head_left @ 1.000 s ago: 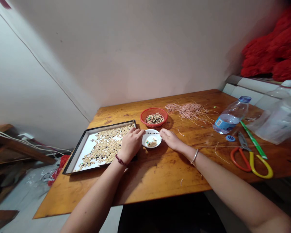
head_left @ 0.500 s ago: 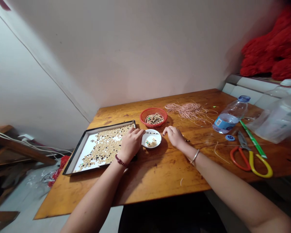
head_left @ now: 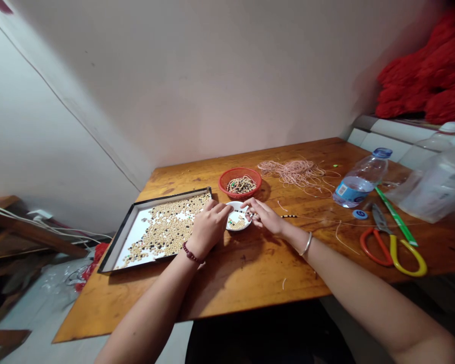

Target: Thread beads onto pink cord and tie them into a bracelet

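Fingers (head_left: 222,209) of left hand (head_left: 209,223), right hand (head_left: 267,216): curled narrow at beaded strand (head_left: 238,211), exact hold indiscernible | needed light tension above white bowl (head_left: 235,205)

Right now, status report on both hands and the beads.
Left hand at white bowl, left side; right hand, right side. Dark beads between hands. Scissors farther right.

Left hand (head_left: 210,225): I pinch the beaded thread (head_left: 238,211) above the white dish (head_left: 235,204)
Right hand (head_left: 266,217): my fingers partly curled, beads (head_left: 252,215) among them
Red basket (head_left: 223,183): beaded strings (head_left: 242,186), just behind the dish
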`<state>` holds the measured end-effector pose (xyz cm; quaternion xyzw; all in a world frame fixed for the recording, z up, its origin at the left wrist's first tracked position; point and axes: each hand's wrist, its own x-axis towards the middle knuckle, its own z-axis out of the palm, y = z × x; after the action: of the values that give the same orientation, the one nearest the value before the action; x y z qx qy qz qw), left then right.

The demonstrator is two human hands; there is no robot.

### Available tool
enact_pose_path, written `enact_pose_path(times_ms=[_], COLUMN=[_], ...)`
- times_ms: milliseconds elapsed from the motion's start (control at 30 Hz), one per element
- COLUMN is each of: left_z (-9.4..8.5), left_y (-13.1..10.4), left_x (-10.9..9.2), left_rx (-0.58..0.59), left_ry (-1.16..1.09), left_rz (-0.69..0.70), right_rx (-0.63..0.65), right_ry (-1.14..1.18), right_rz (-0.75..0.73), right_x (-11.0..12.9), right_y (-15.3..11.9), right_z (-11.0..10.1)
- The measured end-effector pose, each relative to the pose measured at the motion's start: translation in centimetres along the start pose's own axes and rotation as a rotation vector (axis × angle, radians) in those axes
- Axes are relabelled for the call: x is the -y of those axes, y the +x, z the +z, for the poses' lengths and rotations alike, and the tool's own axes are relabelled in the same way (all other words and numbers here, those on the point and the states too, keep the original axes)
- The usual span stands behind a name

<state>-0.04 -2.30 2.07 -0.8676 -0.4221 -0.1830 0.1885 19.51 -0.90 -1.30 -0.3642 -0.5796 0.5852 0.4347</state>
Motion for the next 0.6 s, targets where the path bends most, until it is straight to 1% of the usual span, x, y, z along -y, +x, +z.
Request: enact_pose_path(times_ms=[67, 133, 233, 333, 400, 467, 600], left_z=[0.0, -0.1, -0.1, 0.0, 0.0, 0.1, 0.0], left_y=[0.0, 0.0, 0.0, 0.0, 0.0, 0.0, 0.1], left_x=[0.0, -0.1, -0.1, 0.0, 0.1, 0.3, 0.5], left_rx=[0.001, 0.007, 0.028, 0.043, 0.042, 0.04, 0.046], left_ry=[0.001, 0.016, 0.035, 0.03, 0.03, 0.034, 0.044], left_rz=[0.008, 0.0, -0.022, -0.035, -0.055, -0.077, -0.095], right_rx=[-0.008, -0.038, -0.087, -0.144, -0.159, -0.142, -0.12], right_ry=[0.037, 0.024, -0.098, -0.284, -0.385, -0.456, -0.564], right_rz=[0.057, 0.081, 0.08, -0.008, -0.072, -0.11, -0.138], right_x=[0.0, -0.1, -0.5, -1.1, -1.4, -1.4, -1.1], right_y=[0.1, 0.1, 0.3, 0.5, 0.7, 0.8, 0.7], right_z=[0.2, 0.2, -0.1, -0.6, -0.9, -1.0, -1.1])
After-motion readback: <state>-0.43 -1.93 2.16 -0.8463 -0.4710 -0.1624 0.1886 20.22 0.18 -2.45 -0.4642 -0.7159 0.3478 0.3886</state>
